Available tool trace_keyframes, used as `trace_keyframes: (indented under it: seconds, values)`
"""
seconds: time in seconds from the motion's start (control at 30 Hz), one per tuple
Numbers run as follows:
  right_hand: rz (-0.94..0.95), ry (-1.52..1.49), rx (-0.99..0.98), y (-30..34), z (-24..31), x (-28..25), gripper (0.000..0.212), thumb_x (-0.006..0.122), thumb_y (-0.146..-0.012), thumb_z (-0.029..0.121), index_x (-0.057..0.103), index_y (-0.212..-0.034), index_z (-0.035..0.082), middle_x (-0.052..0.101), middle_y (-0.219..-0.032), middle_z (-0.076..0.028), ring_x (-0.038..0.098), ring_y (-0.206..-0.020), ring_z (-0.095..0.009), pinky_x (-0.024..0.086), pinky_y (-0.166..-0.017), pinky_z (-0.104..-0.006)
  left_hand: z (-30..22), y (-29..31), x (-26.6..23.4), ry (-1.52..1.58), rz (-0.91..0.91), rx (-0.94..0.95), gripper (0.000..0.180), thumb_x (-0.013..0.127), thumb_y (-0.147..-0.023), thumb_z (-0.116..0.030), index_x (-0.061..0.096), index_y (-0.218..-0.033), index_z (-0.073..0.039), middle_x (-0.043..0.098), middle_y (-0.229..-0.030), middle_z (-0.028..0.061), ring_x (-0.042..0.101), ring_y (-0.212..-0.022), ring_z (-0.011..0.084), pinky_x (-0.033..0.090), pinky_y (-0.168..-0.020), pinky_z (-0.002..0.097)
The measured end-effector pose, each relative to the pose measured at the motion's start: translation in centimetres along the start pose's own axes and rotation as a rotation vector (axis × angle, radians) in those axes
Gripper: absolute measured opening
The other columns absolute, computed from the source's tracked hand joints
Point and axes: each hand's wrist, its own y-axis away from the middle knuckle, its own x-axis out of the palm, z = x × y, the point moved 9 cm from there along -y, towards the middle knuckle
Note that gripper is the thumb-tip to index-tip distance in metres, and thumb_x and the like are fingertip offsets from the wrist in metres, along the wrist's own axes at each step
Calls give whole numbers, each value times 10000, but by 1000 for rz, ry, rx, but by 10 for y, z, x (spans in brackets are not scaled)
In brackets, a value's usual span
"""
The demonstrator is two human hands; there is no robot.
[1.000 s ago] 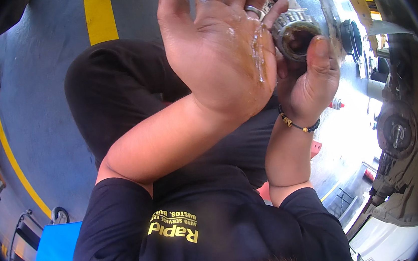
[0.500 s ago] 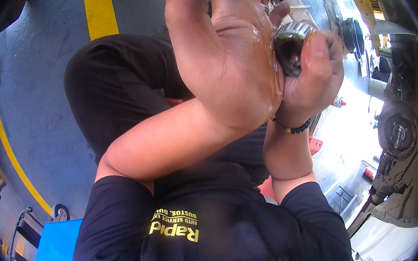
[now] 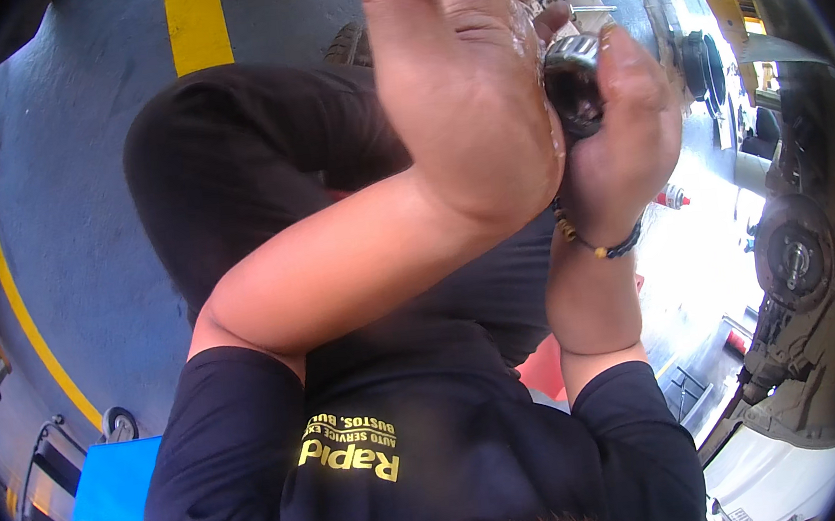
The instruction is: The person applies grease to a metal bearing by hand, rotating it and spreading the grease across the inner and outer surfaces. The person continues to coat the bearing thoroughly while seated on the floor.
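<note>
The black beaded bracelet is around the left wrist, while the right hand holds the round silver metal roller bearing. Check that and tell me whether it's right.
Wrong wrist: the head view shows the black beaded bracelet around the right wrist, not the left. The rest stands: the right hand holds the round silver metal roller bearing.

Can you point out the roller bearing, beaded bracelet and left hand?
Roller bearing (image 3: 573, 49): head view, on its rollers.
Beaded bracelet (image 3: 602, 253): head view, on its gold bead.
Left hand (image 3: 472, 99): head view, on its palm.
</note>
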Motion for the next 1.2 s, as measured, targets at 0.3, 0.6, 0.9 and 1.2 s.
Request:
trace_keyframes:
  seconds: [0.3,0.6,0.9,1.2]
  values:
    - [-183,76,154,-6,-12,-13,185,594,-972,116,686,-1017,-38,656,-896,-84,601,-794,-136,472,-715,-268,0,-6,3,5,-105,-66,761,347,-949,-685,514,-1321,-42,494,-1277,162,404,-1211,271,253,-1088,418]
    - [-119,-56,289,11,-18,10,238,601,-975,155,672,-1005,-70,649,-916,-77,593,-819,-118,464,-718,-251,-21,-13,17,-163,-50,82,836,312,-942,-696,429,-1395,-3,415,-1409,203,307,-1354,300,170,-1148,451]
    - [-262,-133,201,-8,-19,3,228,580,-965,57,660,-1156,-39,684,-1099,-174,686,-954,-222,569,-835,-344,0,-7,1,-92,-55,58,831,308,-948,-689,425,-1399,-1,425,-1407,200,313,-1347,305,172,-1148,445]
    - [-133,149,-40,-2,1,-14,218,572,-986,106,663,-1100,-55,680,-1012,-135,651,-876,-185,530,-788,-306,-10,-13,9,-113,-41,10,815,307,-955,-679,428,-1397,-4,443,-1392,196,336,-1322,308,184,-1140,439]
